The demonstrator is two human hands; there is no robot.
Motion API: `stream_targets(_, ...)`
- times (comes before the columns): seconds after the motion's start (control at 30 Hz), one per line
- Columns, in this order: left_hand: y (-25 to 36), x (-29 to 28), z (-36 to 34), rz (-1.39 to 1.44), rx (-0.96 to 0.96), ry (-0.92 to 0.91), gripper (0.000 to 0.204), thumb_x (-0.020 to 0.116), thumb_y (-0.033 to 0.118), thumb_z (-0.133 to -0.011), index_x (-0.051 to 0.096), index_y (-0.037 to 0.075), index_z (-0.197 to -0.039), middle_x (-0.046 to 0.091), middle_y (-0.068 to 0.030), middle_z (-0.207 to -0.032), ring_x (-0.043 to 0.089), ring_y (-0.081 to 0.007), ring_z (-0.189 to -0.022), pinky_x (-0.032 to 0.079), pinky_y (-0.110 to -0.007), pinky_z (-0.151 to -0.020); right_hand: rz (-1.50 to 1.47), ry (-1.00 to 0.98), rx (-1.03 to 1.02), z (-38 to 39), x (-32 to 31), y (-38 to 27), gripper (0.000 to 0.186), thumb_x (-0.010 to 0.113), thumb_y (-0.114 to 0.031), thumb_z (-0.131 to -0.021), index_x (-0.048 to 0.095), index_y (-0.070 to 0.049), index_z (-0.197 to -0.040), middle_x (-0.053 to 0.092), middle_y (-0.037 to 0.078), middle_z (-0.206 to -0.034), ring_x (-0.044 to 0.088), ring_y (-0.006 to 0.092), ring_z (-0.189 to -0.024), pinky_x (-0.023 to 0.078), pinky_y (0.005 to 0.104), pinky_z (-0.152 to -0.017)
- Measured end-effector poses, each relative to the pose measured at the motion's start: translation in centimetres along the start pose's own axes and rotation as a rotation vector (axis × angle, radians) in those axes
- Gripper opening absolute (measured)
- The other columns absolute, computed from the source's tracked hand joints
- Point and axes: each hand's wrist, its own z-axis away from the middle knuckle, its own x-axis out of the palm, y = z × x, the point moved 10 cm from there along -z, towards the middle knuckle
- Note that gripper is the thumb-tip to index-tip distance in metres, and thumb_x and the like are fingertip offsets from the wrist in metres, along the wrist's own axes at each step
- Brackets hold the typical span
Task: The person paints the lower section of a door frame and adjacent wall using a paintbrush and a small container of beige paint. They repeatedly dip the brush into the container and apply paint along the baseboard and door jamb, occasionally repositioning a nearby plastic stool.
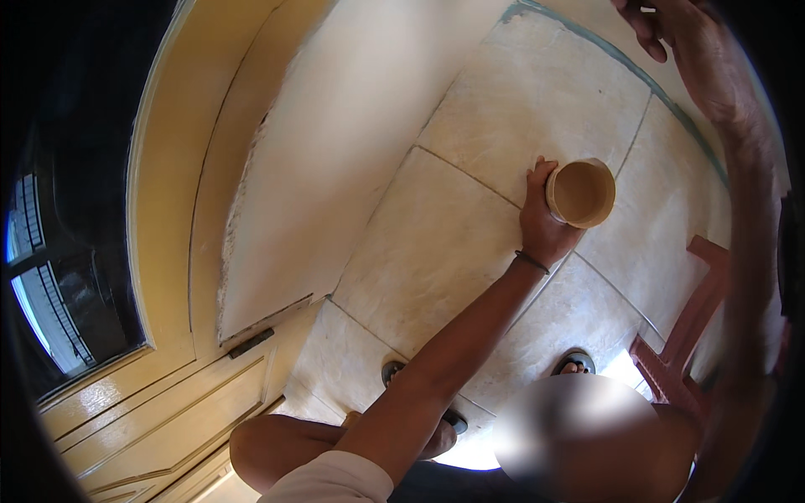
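Observation:
My left hand (549, 225) reaches out over the tiled floor, its fingers wrapped round the side of a round tan tub (584, 194). Seen from above, the tub's mouth faces up and its inside looks tan-brown; whether it contains anything is unclear. A thin dark band circles my left wrist. At the top right my right hand (671, 46) is raised near the wall, with its fingers curled. The frame's upper edge cuts off the fingertips, and a small pale bit (647, 10) shows between the fingers, too little to name.
Beige floor tiles (436, 243) run below, edged by a teal strip (616, 50) along the far wall. A reddish-brown plastic chair (692, 323) stands at the right. A yellowish door (180, 402) and dark glass are at the left. Sandalled feet (575, 362) show below.

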Motion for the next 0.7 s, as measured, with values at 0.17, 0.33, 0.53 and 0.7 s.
stream_targets(0.17, -1.7, 5.8, -0.2, 0.127, -0.14, -0.048, 0.11, 0.102, 0.021, -0.057, 0.037, 0.008, -0.145, 0.054, -0.0168, -0.139, 0.052, -0.0378, -0.135, 0.041, -0.05, -0.116, -0.276, 0.635, 0.095, 4.2, -6.8, 6.2, 0.042, 0.055, -0.037, -0.109, 0.071, 0.002, -0.116, 0.067, 0.002, -0.075, 0.058, 0.0078, -0.057, 0.044, 0.0207, -0.044)
stream_targets(0.33, -1.6, 5.2, -1.2, -0.177, -0.108, -0.187, 0.136, 0.101, 0.026, -0.054, 0.018, 0.002, -0.159, 0.027, -0.0239, -0.162, 0.018, -0.0433, -0.156, 0.018, -0.053, -0.128, -0.532, 0.557, 0.362, 11.3, -10.2, 16.1, 0.047, 0.043, -0.03, -0.111, 0.049, -0.002, -0.148, 0.057, 0.013, -0.149, 0.056, 0.0286, -0.136, 0.046, 0.0341, -0.102)
stream_targets(0.53, 7.2, -5.1, 0.0, -0.275, 0.056, -0.294, 0.099, 0.084, 0.028, -0.083, 0.026, -0.002, -0.158, 0.026, -0.0272, -0.164, 0.015, -0.0484, -0.156, 0.01, -0.06, -0.127, -1.13, 0.547, 0.37, 19.8, -10.5, 21.5, 0.042, 0.053, -0.027, -0.108, 0.051, 0.001, -0.14, 0.059, 0.018, -0.136, 0.057, 0.03, -0.132, 0.052, 0.0305, -0.09)
stream_targets(0.7, 23.7, -22.6, -9.6, -0.965, 0.638, -0.1, 0.068, 0.08, 0.035, -0.089, 0.055, -0.001, -0.141, 0.051, -0.0212, -0.149, 0.041, -0.0456, -0.144, 0.024, -0.061, -0.123, -0.937, 0.574, 0.518, 23.0, -10.9, 19.4, 0.036, 0.056, -0.022, -0.108, 0.056, 0.001, -0.135, 0.062, 0.02, -0.131, 0.061, 0.026, -0.122, 0.051, 0.0287, -0.086)
